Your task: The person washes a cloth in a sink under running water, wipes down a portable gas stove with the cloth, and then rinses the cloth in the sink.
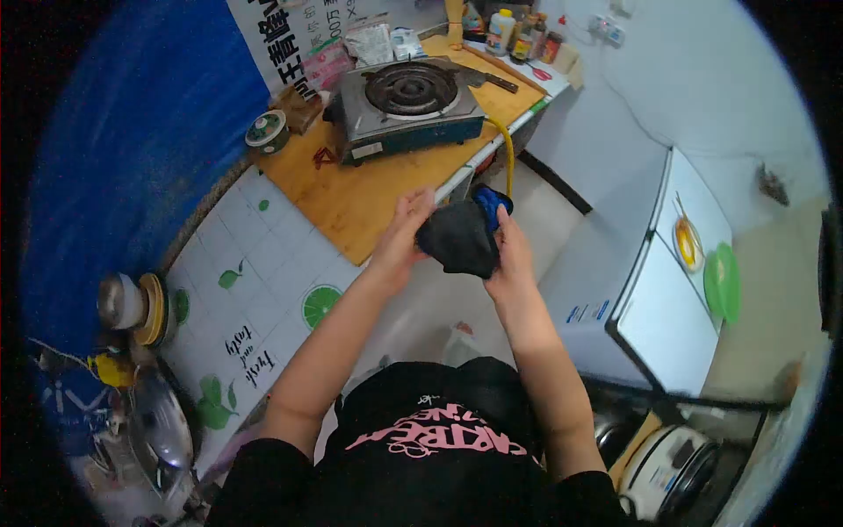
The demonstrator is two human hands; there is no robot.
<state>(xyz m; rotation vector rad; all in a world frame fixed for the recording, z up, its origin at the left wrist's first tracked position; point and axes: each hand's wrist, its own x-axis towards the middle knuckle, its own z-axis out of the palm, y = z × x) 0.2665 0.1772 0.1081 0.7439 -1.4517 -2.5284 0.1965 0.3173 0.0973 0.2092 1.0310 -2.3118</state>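
Between my two hands, in front of my body, is a dark grey cloth piece (458, 237) with a bright blue part at its upper right; its exact kind cannot be made out. My left hand (406, 235) is closed on its left edge. My right hand (512, 259) grips the right side, close to the blue part. The cloth is held in the air, just off the front edge of the counter. Some fingertips are hidden behind it.
A gas stove (408, 110) with a yellow hose (509, 154) stands on the wooden board (299, 193). A cleaver (492, 81) and several bottles (500, 33) lie beyond. To the right is a white fridge (606, 281); pans (162, 417) are at lower left.
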